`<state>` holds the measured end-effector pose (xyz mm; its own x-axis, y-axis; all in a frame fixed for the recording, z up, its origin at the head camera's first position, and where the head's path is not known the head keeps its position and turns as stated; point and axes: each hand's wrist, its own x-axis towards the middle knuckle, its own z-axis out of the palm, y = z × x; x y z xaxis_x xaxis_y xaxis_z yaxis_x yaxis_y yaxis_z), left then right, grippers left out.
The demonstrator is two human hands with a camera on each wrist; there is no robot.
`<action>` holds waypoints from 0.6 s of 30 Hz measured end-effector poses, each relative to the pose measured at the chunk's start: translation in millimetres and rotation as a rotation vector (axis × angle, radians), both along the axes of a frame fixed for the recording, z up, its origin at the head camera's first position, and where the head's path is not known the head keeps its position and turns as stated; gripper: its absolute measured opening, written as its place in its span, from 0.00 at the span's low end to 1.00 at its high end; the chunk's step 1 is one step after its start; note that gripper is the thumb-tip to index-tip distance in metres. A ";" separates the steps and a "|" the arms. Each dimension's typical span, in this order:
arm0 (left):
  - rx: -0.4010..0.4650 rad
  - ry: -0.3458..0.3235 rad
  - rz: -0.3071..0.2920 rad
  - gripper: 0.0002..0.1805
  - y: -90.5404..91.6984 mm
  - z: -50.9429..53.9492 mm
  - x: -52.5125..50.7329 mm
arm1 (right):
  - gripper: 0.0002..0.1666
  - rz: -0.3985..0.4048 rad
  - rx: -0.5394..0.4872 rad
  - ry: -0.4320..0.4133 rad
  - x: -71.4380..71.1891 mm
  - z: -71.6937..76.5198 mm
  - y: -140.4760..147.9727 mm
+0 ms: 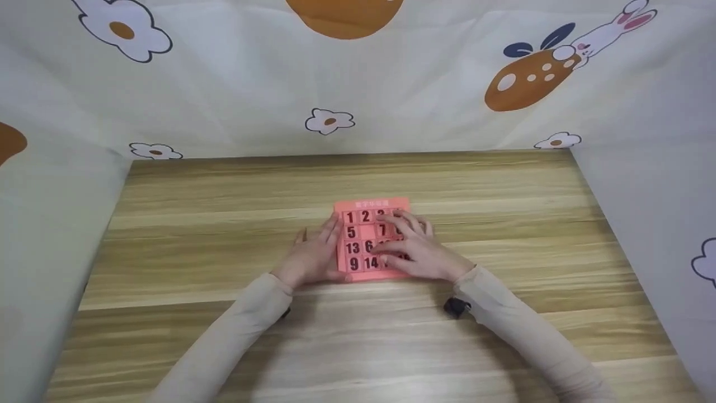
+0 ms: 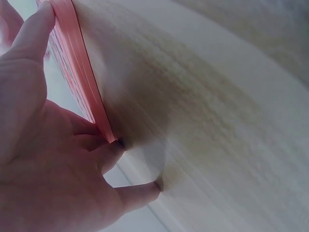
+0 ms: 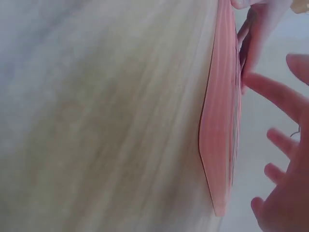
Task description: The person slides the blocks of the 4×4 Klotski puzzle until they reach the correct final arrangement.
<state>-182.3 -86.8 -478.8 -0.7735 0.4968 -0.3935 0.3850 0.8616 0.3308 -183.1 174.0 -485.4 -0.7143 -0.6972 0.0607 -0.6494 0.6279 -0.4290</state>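
A pink sliding number puzzle (image 1: 366, 276) lies flat on the wooden table, its black-numbered tiles facing up. In the second row, an empty slot shows between the 5 and the 7. My left hand (image 1: 313, 257) holds the puzzle along its left side, thumb at the near left corner and fingers along the edge. In the left wrist view one finger of that hand (image 2: 53, 169) touches the tabletop. Over the right half of the tiles, my right hand (image 1: 422, 252) spreads its fingers, one fingertip at the 6 tile. It hides several numbers; exact contact is unclear.
The wood-grain table (image 1: 224, 190) extends around the puzzle on all sides. A pale cloth backdrop (image 1: 235, 84) with flower and carrot prints rises behind it, and pale side walls (image 1: 643, 184) stand left and right. A dark object (image 1: 457, 307) sits by the right wrist.
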 end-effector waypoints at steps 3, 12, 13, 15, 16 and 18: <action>0.018 0.007 -0.004 0.65 -0.3 0.7 1.0 | 0.21 -0.052 0.021 0.026 -2.6 -0.1 -3.1; 0.019 0.011 -0.006 0.66 -0.2 -0.4 1.3 | 0.24 -0.072 0.024 0.029 -7.6 0.1 -3.8; 0.017 0.011 -0.006 0.66 -0.3 -0.6 1.2 | 0.25 -0.073 0.016 0.029 -7.6 0.2 -2.8; 0.020 0.008 -0.007 0.66 -0.7 -0.8 1.1 | 0.25 -0.077 -0.007 0.030 -7.3 0.4 0.0; 0.026 0.008 -0.007 0.66 -1.0 -0.7 1.0 | 0.25 -0.080 -0.018 0.030 -7.0 0.5 1.7; 0.034 0.009 -0.005 0.67 -2.3 -1.2 0.7 | 0.24 -0.081 -0.047 0.030 -6.1 0.7 5.0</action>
